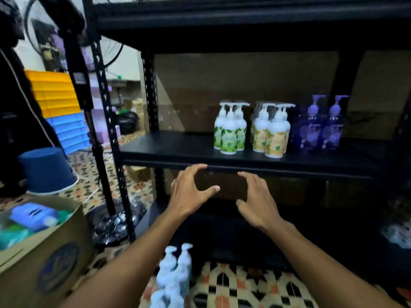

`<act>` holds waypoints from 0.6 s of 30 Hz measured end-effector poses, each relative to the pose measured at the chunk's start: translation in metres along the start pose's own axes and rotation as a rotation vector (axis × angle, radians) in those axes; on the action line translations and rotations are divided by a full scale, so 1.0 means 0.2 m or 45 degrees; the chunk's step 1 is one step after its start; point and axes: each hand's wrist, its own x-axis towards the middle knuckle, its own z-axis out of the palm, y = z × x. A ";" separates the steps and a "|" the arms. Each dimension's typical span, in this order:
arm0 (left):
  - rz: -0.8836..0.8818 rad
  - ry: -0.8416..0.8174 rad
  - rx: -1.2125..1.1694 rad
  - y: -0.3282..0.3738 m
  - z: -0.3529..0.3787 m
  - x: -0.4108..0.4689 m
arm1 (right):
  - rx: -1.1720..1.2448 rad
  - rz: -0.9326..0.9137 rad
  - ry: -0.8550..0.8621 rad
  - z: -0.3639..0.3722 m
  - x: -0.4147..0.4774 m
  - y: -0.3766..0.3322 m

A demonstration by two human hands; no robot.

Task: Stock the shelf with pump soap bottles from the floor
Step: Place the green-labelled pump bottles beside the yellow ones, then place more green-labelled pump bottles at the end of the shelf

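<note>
On the black shelf (169, 150) stand pump soap bottles in three groups: green-labelled white ones (230, 132), orange-labelled white ones (270, 135) and purple ones (320, 130). Several pale blue pump bottles (175, 276) stand on the tiled floor between my forearms, blurred. My left hand (189, 192) and my right hand (255, 201) hover just below the shelf's front edge, palms facing each other, fingers spread and loosely bent, with nothing held between them.
A cardboard box (44, 247) with blue and green packs sits at the lower left. A blue bucket (46, 170) stands upside down behind it, beside a fan stand (104, 174). Stacked yellow and blue bins (60, 107) stand further back. The left half of the shelf is bare.
</note>
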 end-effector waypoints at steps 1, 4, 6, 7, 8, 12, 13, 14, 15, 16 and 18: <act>-0.018 0.015 -0.018 -0.01 -0.02 -0.06 | 0.017 -0.009 -0.006 0.01 -0.04 -0.02; -0.073 0.014 -0.072 -0.05 -0.09 -0.24 | 0.077 -0.010 -0.050 0.06 -0.16 -0.08; -0.122 0.001 -0.133 -0.09 -0.09 -0.34 | 0.127 -0.022 -0.081 0.13 -0.22 -0.11; -0.149 -0.006 -0.163 -0.11 -0.09 -0.38 | 0.152 -0.024 -0.091 0.17 -0.25 -0.12; -0.174 -0.018 -0.189 -0.15 -0.08 -0.43 | 0.182 -0.014 -0.107 0.23 -0.28 -0.11; -0.303 -0.099 -0.249 -0.37 -0.01 -0.67 | 0.245 0.043 -0.254 0.48 -0.46 -0.06; -0.347 -0.117 -0.248 -0.43 0.00 -0.73 | 0.251 0.066 -0.290 0.55 -0.50 -0.04; -0.396 -0.130 -0.249 -0.51 0.01 -0.78 | 0.254 0.094 -0.326 0.62 -0.53 -0.03; -0.446 -0.137 -0.257 -0.58 0.02 -0.83 | 0.263 0.119 -0.356 0.70 -0.56 -0.02; -0.477 -0.134 -0.262 -0.64 0.02 -0.88 | 0.275 0.147 -0.379 0.75 -0.60 -0.02; -0.553 -0.150 -0.248 -0.75 0.01 -0.97 | 0.307 0.184 -0.449 0.87 -0.65 -0.01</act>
